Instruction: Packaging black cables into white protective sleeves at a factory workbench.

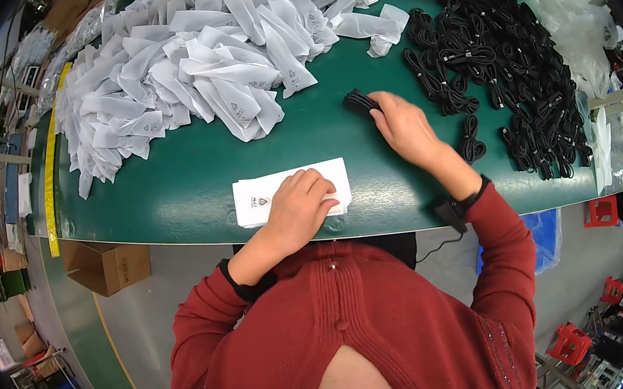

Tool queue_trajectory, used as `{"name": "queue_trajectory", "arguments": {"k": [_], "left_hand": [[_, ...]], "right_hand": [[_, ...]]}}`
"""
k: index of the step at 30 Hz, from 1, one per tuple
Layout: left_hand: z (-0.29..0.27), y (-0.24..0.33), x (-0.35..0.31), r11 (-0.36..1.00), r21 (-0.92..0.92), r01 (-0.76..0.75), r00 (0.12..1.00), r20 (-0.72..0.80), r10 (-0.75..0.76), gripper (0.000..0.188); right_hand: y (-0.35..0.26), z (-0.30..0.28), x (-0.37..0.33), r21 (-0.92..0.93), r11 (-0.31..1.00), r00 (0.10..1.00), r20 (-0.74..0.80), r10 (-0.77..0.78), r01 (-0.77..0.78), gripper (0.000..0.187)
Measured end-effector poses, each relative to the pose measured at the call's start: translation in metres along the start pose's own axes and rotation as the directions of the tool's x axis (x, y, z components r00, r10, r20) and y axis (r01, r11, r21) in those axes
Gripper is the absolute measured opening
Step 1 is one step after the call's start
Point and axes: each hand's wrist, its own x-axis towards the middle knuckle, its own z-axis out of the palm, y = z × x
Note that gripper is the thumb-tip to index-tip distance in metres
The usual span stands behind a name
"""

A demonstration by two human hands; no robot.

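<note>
My right hand (pixel 405 128) is closed around a bundled black cable (pixel 359 103), holding it over the green table. Lower and to the left, my left hand (pixel 301 202) rests on a stack of flat white paper bags (pixel 251 193) near the table's front edge, its fingers curled on the top bag. A dark printed mark shows on that bag beside the hand. One loose black cable bundle (pixel 470 140) lies just right of my right forearm. Beyond it spreads a big pile of black cable bundles (pixel 494 54).
A wide heap of filled white bags (pixel 192 70) covers the far left of the green table (pixel 176 209). Yellow tape (pixel 51 172) runs down the left side. Clear plastic (pixel 571 30) lies at the far right. A cardboard box (pixel 110 267) stands below at left; red stools (pixel 570 342) are at right.
</note>
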Motion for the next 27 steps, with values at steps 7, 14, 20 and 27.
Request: {"name": "queue_trajectory", "arguments": {"k": [7,14,20,27], "left_hand": [[-0.001,0.002,-0.005,0.972,-0.153,0.178,0.983,-0.019,-0.183,0.011],[0.001,0.001,-0.004,0.846,-0.384,0.37,0.912,-0.023,-0.409,0.008],[0.001,0.006,-0.002,0.889,-0.379,0.258,0.956,-0.03,-0.291,0.01],[-0.013,0.013,0.009,0.985,-0.14,-0.097,0.993,-0.078,0.087,0.014]], "right_hand": [[-0.058,-0.013,-0.051,0.769,0.542,0.937,0.22,0.272,-0.338,0.032],[-0.08,-0.013,-0.081,0.662,0.734,0.987,0.063,0.15,-0.153,0.032],[-0.077,-0.009,-0.079,0.447,0.89,0.995,0.003,-0.1,0.088,0.033],[-0.08,0.003,-0.079,0.598,0.801,0.999,-0.001,-0.035,0.028,0.03]]}}
